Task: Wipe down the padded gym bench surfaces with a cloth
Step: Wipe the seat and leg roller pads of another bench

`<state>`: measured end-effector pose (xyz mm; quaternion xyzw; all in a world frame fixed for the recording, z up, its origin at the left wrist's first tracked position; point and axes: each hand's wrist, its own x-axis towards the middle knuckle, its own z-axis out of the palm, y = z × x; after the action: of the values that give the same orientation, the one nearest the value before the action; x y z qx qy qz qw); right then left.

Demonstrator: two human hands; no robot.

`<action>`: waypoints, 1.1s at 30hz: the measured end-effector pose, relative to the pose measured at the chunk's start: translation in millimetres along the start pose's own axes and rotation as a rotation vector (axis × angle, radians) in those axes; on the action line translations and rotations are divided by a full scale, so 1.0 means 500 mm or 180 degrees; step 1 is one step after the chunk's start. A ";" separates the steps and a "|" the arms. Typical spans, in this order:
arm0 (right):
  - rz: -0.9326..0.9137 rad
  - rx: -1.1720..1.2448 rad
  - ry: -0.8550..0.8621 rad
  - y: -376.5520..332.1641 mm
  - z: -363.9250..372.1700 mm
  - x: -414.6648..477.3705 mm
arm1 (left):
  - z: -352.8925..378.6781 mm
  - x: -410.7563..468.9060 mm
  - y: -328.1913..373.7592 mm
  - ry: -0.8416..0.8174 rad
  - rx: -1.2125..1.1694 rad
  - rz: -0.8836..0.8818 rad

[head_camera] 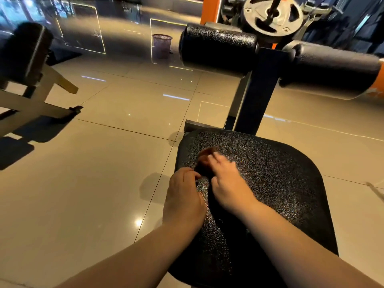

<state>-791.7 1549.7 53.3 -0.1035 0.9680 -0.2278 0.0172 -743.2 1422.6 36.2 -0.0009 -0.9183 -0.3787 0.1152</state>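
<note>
A black textured padded bench seat (270,179) fills the lower right of the head view. A small dark brown cloth (206,157) lies bunched on its left part. My left hand (182,196) is at the seat's left edge, fingers curled and pinching the cloth's near end. My right hand (226,179) sits just right of it, blurred, its fingers curled over the cloth. Most of the cloth is hidden under the two hands.
Two black foam roller pads (216,50) (332,69) stick out from a dark upright post (257,90) beyond the seat, with a weight plate (272,15) above. Another bench (25,59) stands at far left. A mesh waste basket (162,45) sits on the glossy tiled floor (104,163).
</note>
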 end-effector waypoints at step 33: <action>0.0598 -0.0292 0.0458 0.145 -0.070 -0.185 | 0.036 -0.006 0.030 -0.0505 0.0866 0.1205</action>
<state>-717.9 1647.9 51.3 0.0035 0.9816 -0.1875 -0.0358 -742.5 1446.2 33.4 -0.1871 -0.9505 -0.2219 0.1107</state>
